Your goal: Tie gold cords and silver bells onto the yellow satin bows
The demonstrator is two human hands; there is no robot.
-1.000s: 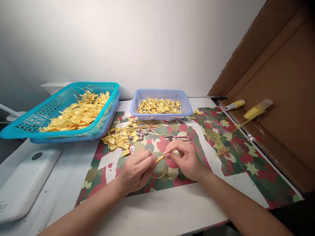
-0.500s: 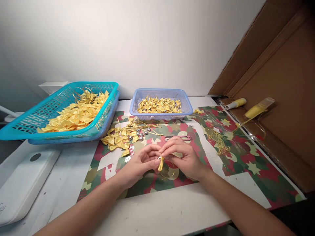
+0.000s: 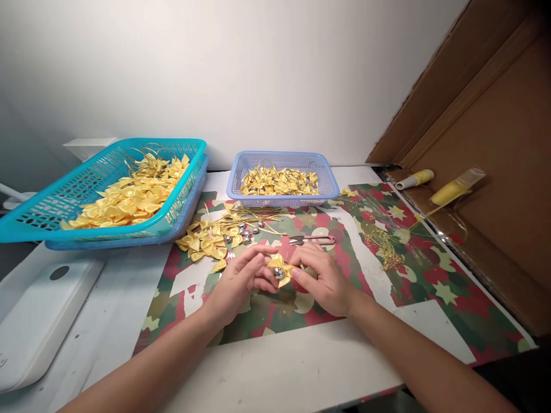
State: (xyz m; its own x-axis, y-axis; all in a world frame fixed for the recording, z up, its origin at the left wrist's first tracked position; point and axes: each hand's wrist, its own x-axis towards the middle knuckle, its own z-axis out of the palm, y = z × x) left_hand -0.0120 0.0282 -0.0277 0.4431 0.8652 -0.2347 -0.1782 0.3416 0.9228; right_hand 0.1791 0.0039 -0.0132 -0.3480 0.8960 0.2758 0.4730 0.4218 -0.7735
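A yellow satin ribbon flower with a shiny silver bell at its middle (image 3: 282, 271) is held between my two hands above the patterned sheet. My right hand (image 3: 325, 281) pinches its right side between thumb and fingers. On the other side, the curled fingers of my left hand (image 3: 246, 276) grip its left edge. Beyond my hands lie several loose silver bells (image 3: 247, 234), a pile of yellow ribbon petals (image 3: 202, 244) and a bundle of gold wire ties (image 3: 258, 214). Small pink-handled thread snips (image 3: 318, 240) rest just past my right hand.
A turquoise basket (image 3: 55, 198) of yellow petals stands at the left, stacked on a blue one. A lilac basket (image 3: 282, 202) with finished-looking flowers stands at the back. A white flat device (image 3: 47, 321) lies left; tangled gold strands (image 3: 385, 246) and a cardboard wall (image 3: 486, 115) are right.
The flower has been turned so its bell and spread petals now face up. My left fingers have opened out somewhat, and my right hand has moved slightly to the right, uncovering the snips.
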